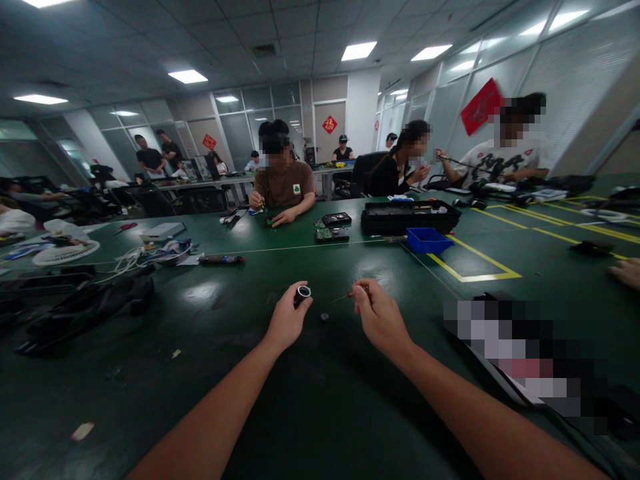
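Observation:
My left hand (287,319) is closed round a small black cylindrical part with a pale ring at its top (302,293), held just above the green table (320,400). My right hand (379,315) pinches a thin screwdriver (350,295) whose tip points left toward that part. A tiny dark piece (324,317) lies on the table between the two hands. Both forearms reach in from the bottom edge.
A blue bin (426,239) and a black tray (409,216) stand beyond the hands, with circuit boards (331,233) beside them. Dark cloth (85,303) and cables (150,255) lie at left. A blurred object (525,353) sits at right. Several people work across the table.

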Demonstrator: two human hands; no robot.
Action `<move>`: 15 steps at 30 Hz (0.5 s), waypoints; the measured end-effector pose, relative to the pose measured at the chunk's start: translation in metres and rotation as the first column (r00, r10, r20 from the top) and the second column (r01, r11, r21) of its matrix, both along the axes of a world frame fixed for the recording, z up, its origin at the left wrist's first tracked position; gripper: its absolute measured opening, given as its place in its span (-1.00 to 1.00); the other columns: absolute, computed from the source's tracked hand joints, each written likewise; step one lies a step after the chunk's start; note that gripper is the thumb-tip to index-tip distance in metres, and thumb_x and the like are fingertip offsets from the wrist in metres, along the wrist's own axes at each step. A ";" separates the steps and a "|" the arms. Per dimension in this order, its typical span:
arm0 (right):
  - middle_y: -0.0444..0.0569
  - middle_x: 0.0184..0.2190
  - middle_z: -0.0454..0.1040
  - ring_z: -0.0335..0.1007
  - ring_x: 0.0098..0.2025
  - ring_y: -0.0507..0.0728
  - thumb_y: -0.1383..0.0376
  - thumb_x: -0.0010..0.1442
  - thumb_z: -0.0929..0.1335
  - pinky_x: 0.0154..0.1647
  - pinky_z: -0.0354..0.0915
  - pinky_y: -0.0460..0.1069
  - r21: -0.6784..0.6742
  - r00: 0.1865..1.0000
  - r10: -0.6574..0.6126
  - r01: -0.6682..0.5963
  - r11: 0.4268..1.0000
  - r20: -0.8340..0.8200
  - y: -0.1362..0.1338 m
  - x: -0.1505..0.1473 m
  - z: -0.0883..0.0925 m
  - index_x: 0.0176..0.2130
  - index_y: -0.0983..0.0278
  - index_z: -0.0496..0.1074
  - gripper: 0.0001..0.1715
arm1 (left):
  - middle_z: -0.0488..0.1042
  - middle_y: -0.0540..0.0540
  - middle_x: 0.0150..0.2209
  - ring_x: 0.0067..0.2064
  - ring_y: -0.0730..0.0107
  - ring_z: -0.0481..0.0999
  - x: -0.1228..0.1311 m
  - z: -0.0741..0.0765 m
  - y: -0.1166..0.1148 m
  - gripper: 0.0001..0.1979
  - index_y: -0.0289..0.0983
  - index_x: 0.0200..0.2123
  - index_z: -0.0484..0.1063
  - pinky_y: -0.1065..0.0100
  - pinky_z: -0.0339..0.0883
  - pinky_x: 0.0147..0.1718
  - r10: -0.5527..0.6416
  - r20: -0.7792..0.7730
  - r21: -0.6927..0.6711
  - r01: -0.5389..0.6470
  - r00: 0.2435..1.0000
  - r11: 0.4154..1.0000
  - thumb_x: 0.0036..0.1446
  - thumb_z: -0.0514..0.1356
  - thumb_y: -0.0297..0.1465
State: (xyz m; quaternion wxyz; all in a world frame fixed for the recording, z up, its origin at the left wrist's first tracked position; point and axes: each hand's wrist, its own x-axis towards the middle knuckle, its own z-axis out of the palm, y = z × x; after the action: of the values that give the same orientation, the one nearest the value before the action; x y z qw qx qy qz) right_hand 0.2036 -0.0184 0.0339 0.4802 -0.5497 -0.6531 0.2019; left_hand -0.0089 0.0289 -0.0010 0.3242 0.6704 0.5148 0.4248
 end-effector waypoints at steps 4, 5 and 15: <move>-0.14 -0.52 0.42 0.39 -0.48 0.13 0.11 0.39 0.16 -0.45 0.22 -0.01 0.008 1.000 0.010 -0.010 1.000 -0.014 0.000 0.000 -0.001 -0.08 0.21 0.35 -0.69 | 0.48 -0.14 -0.12 -0.19 0.32 0.50 -0.003 0.008 0.002 -0.56 -0.21 0.19 0.22 0.32 0.37 -0.23 0.024 0.103 -0.133 -0.010 0.994 0.991 0.29 0.05 -0.21; -0.13 -0.51 0.43 0.40 -0.48 0.13 0.11 0.39 0.16 -0.45 0.22 -0.01 0.011 1.000 0.012 -0.012 1.000 -0.012 0.001 0.000 -0.002 -0.08 0.21 0.35 -0.69 | 0.48 -0.12 -0.19 -0.24 0.32 0.49 -0.003 0.012 0.001 -0.57 -0.23 0.12 0.29 0.34 0.35 -0.29 0.012 0.056 -0.134 -0.004 0.998 0.991 0.26 0.08 -0.16; -0.15 -0.51 0.41 0.38 -0.49 0.12 0.10 0.39 0.16 -0.45 0.21 0.00 0.012 1.000 0.012 -0.012 1.000 0.018 0.003 0.000 -0.006 -0.07 0.20 0.35 -0.68 | 0.54 -0.12 -0.14 -0.12 0.15 0.50 0.012 0.022 -0.008 -0.75 -0.13 -0.11 0.55 0.21 0.35 -0.12 -0.224 -0.548 -0.008 0.263 0.806 0.965 0.22 0.13 -0.26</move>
State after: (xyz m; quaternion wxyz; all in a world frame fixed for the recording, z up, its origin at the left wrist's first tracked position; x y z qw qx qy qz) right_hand 0.2035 -0.0157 0.0282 0.4764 -0.5445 -0.6621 0.1957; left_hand 0.0027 0.0212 0.0207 0.1932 0.8343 0.4806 0.1888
